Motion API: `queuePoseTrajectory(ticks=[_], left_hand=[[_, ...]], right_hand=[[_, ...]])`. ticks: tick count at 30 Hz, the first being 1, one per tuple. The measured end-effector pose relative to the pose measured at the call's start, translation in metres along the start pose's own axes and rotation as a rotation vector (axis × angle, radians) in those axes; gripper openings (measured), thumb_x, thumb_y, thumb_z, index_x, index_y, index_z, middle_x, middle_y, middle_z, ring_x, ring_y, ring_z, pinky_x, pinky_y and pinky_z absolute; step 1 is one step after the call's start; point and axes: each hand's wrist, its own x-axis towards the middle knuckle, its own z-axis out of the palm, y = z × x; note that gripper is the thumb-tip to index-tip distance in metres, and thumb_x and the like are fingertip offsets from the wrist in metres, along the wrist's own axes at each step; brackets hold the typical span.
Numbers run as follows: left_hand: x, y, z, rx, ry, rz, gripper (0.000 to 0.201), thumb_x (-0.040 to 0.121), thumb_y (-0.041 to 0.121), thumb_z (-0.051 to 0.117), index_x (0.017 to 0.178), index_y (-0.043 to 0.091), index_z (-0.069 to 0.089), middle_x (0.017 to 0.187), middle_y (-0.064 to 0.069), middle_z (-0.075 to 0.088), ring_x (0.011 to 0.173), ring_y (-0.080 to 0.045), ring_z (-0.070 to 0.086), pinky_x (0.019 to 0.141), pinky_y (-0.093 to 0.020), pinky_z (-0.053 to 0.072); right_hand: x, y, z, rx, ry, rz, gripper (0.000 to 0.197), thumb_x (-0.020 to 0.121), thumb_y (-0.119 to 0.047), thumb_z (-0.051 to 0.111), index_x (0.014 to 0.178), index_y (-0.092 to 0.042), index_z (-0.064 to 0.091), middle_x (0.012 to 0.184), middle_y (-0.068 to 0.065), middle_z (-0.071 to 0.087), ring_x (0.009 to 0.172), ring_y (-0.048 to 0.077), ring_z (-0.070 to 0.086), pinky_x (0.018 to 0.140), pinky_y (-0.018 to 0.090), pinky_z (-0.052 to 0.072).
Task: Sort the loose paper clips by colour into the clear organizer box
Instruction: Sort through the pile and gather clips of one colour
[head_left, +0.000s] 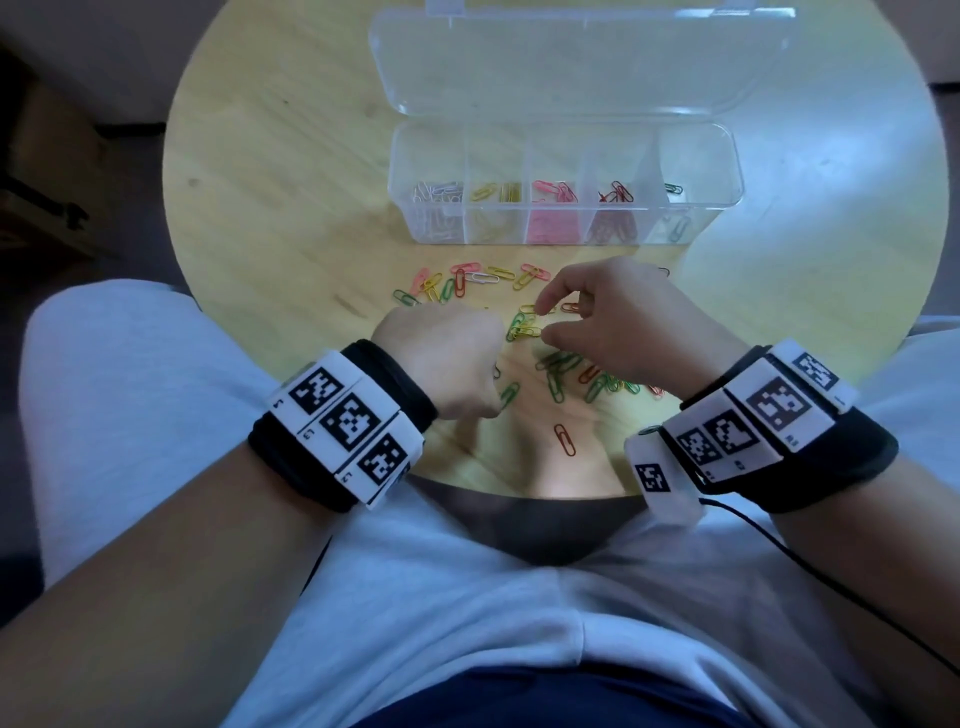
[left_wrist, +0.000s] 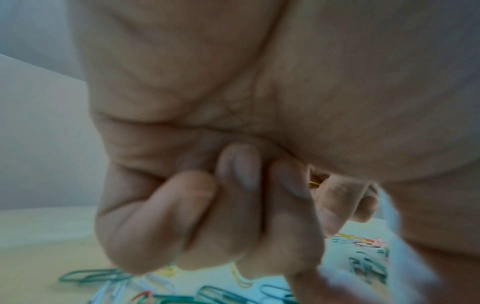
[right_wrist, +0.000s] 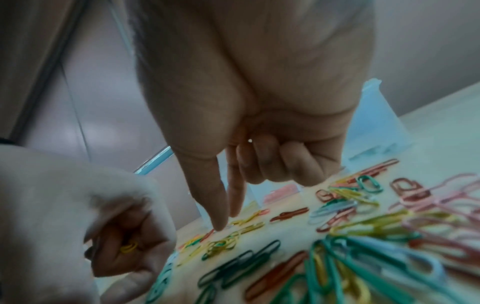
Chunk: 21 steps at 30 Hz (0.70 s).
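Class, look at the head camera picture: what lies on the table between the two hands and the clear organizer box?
In the head view, a scatter of loose paper clips, pink, yellow, green, red and white, lies between the hands and the clear organizer box.

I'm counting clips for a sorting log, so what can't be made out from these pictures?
- How many yellow clips the left hand holds: curled fingers hide most in both wrist views.
- Whether the right hand touches a clip yet: its thumb and forefinger tips are blurred in the right wrist view, tiny in the head view.
- Counts in the organizer box: too small, doubled by its clear front wall.
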Motion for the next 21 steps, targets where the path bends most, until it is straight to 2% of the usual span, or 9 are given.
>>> queuePoseTrajectory(ticks=[2, 5, 8, 11, 13, 15, 17, 19, 21], left_hand=[[0.000, -0.001, -0.001, -0.040, -0.023, 0.019, 0.017, 0.074, 0.037, 0.062, 0.075, 0.020, 0.061, 0.072, 0.005, 0.064, 0.071, -0.019, 0.061, 0.061, -0.030, 0.049], [0.002, -0.003, -0.006, -0.142, -0.063, 0.059, 0.015, 0.082, 0.033, 0.052, 0.073, 0.021, 0.051, 0.074, 0.003, 0.059, 0.072, -0.020, 0.055, 0.062, -0.032, 0.044], [0.005, -0.007, -0.011, -0.213, -0.051, 0.063, 0.020, 0.088, 0.028, 0.047, 0.072, 0.017, 0.046, 0.075, 0.000, 0.057, 0.072, -0.021, 0.051, 0.061, -0.032, 0.039], [0.005, -0.007, -0.011, -0.263, -0.032, 0.061, 0.021, 0.089, 0.022, 0.046, 0.070, 0.016, 0.038, 0.069, 0.001, 0.047, 0.064, -0.018, 0.042, 0.056, -0.032, 0.031], [0.005, -0.006, -0.011, -0.271, -0.023, 0.063, 0.020, 0.089, 0.018, 0.044, 0.071, 0.017, 0.036, 0.069, 0.001, 0.043, 0.061, -0.017, 0.035, 0.054, -0.031, 0.028], [0.005, -0.005, -0.011, -0.280, -0.016, 0.070, 0.017, 0.089, 0.017, 0.043, 0.074, 0.017, 0.037, 0.069, 0.001, 0.043, 0.060, -0.017, 0.035, 0.054, -0.031, 0.027], [0.004, -0.005, -0.011, -0.308, -0.010, 0.076, 0.009, 0.091, 0.017, 0.041, 0.082, 0.016, 0.044, 0.068, 0.003, 0.046, 0.060, -0.016, 0.037, 0.054, -0.030, 0.028], [0.003, -0.005, -0.012, -0.340, -0.010, 0.077, 0.010, 0.092, 0.015, 0.039, 0.093, 0.014, 0.049, 0.068, 0.004, 0.048, 0.060, -0.013, 0.040, 0.054, -0.030, 0.029], [0.004, -0.004, -0.013, -0.362, -0.012, 0.065, 0.015, 0.093, 0.013, 0.037, 0.098, 0.015, 0.052, 0.069, 0.006, 0.050, 0.062, -0.010, 0.042, 0.055, -0.029, 0.030]], right_hand=[[0.000, 0.001, -0.001, -0.067, 0.008, -0.012, 0.023, 0.081, -0.022, 0.070, 0.100, -0.033, 0.069, 0.072, -0.012, 0.051, 0.064, 0.004, 0.051, 0.057, 0.023, 0.040], [0.000, 0.002, -0.002, -0.091, 0.012, -0.048, 0.026, 0.080, -0.023, 0.071, 0.102, -0.035, 0.071, 0.097, -0.003, 0.069, 0.089, 0.018, 0.065, 0.077, 0.032, 0.052], [0.001, 0.002, 0.001, -0.134, 0.037, -0.076, 0.022, 0.082, -0.029, 0.070, 0.104, -0.035, 0.073, 0.108, -0.002, 0.071, 0.092, 0.020, 0.064, 0.079, 0.031, 0.050], [0.004, 0.003, 0.005, -0.147, 0.035, -0.093, 0.017, 0.086, -0.034, 0.067, 0.101, -0.034, 0.074, 0.102, -0.003, 0.071, 0.066, 0.013, 0.053, 0.068, 0.028, 0.045], [0.005, 0.005, 0.007, -0.162, 0.038, -0.099, 0.014, 0.085, -0.036, 0.067, 0.097, -0.034, 0.075, 0.096, -0.003, 0.071, 0.054, 0.006, 0.045, 0.063, 0.028, 0.045], [0.006, 0.005, 0.008, -0.187, 0.033, -0.087, 0.012, 0.083, -0.038, 0.069, 0.093, -0.035, 0.075, 0.088, -0.002, 0.070, 0.052, 0.002, 0.044, 0.061, 0.028, 0.047], [0.007, 0.005, 0.009, -0.198, 0.026, -0.072, 0.012, 0.080, -0.041, 0.072, 0.090, -0.034, 0.076, 0.073, -0.006, 0.063, 0.051, 0.001, 0.045, 0.056, 0.026, 0.043], [0.007, 0.003, 0.010, -0.209, 0.022, -0.058, 0.016, 0.077, -0.046, 0.075, 0.084, -0.032, 0.074, 0.061, -0.011, 0.054, 0.050, 0.006, 0.049, 0.049, 0.024, 0.035], [0.008, 0.000, 0.012, -0.235, 0.022, -0.048, 0.018, 0.075, -0.048, 0.075, 0.079, -0.031, 0.070, 0.060, -0.010, 0.053, 0.057, 0.014, 0.056, 0.048, 0.024, 0.032]])
